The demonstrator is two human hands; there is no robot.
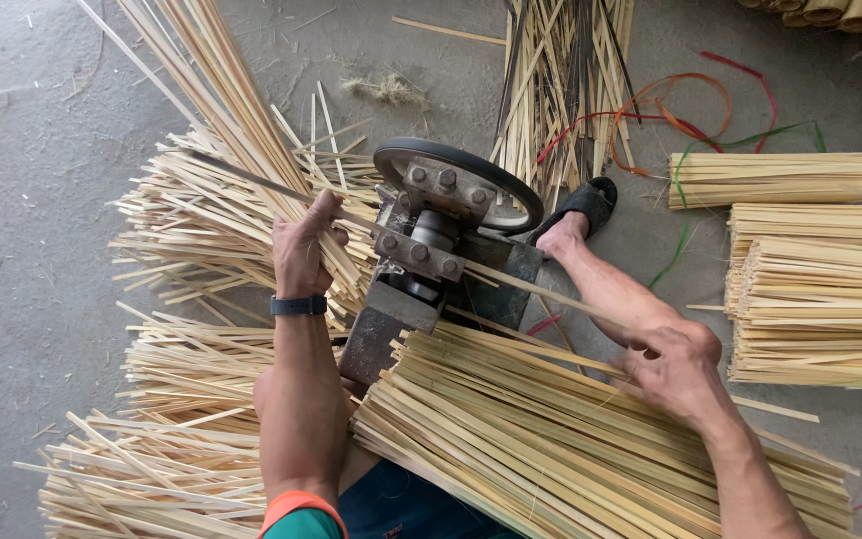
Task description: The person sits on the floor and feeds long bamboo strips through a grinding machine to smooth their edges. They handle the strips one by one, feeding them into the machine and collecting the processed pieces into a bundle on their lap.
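A small metal splitting machine (431, 265) with a black wheel (456, 165) on top stands on the concrete floor. A long bamboo strip (531, 289) passes through it. My right hand (672, 361) grips that strip on the right side of the machine. My left hand (306, 250), with a dark band on its wrist, holds the thin split strips (251, 175) leaving the machine's left side. A thick sheaf of bamboo strips (561, 439) lies across my lap under the right hand.
Loose split strips (192, 250) pile up left of the machine, with more (152, 469) at lower left. Tied bamboo bundles (810, 279) are stacked at right. Long strips (566, 70) and coloured plastic ties (670, 110) lie behind. My foot in a black sandal (576, 215) rests beside the machine.
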